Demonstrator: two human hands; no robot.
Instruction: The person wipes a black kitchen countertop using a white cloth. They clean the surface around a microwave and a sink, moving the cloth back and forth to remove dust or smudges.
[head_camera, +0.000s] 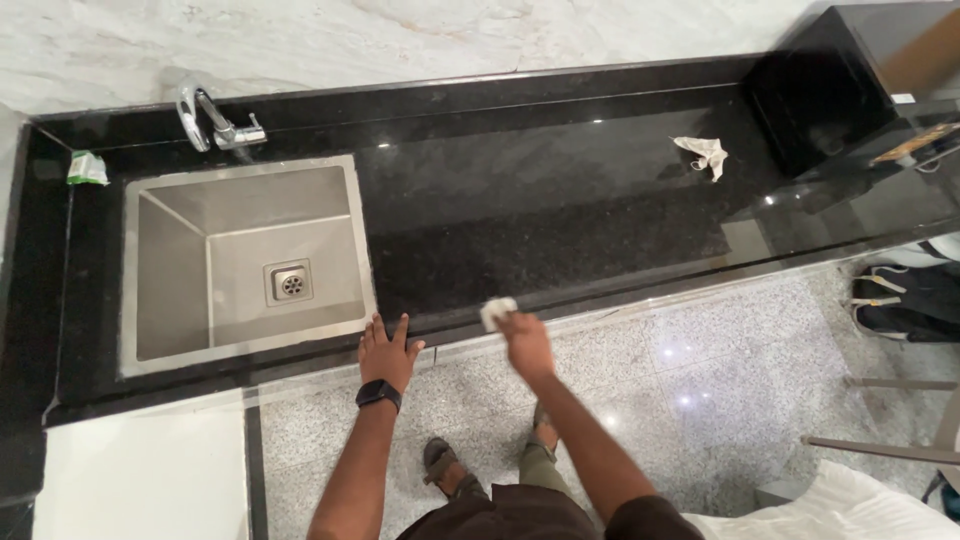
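Both forearms reach up from the bottom edge: the left hand (386, 352), a dark watch (378, 393) on its wrist, lies flat with fingers spread on the front lip of the black tabletop (560, 200), just right of the steel sink (245, 262). Beside it the right hand (526, 340) has its grip pinched on a small white wad of cloth (497, 311) at the front edge, its long axis running roughly along that edge. Farther back right lies a crumpled white rag (704, 153), well apart.
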